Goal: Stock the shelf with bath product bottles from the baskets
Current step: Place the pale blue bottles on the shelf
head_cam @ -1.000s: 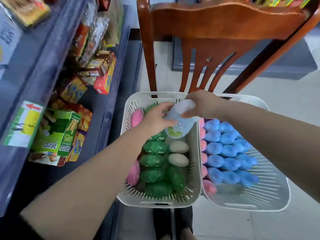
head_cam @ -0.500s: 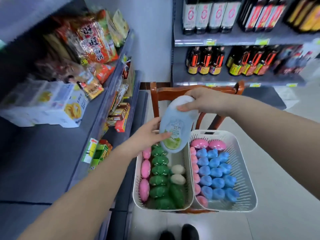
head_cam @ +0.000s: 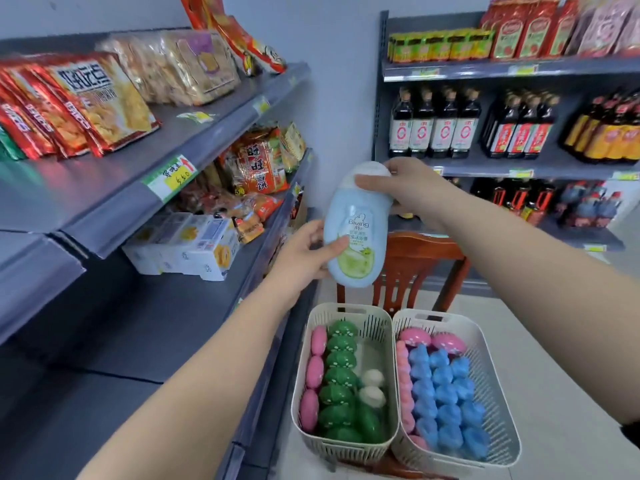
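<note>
Centre of frame: a pale blue plastic bath bottle with a white cap and a green-and-white label (head_cam: 356, 230) is held in the air, tilted a little, above the baskets. Left hand (head_cam: 304, 252) grips its lower body, thumb lying across the label, fingers behind. Right hand (head_cam: 401, 188) holds the top, fingers curled over the white cap. Both grips are closed on the bottle.

Lower centre: two cream slotted plastic baskets sit side by side, touching, on a brown wooden chair (head_cam: 415, 261). The left basket (head_cam: 346, 311) holds pink, green and white bottle tops in rows. The right basket (head_cam: 498, 382) holds blue tops with pink ones along its left side and far end.

Left of frame: grey metal shelving (head_cam: 145, 199), upper tiers carrying red and orange snack bags (head_cam: 79, 102) and white cartons (head_cam: 187, 247); the lower tier nearest the left forearm shows bare grey surface.

Upper right: a second grey shelf unit with dark sauce bottles (head_cam: 436, 126).
</note>
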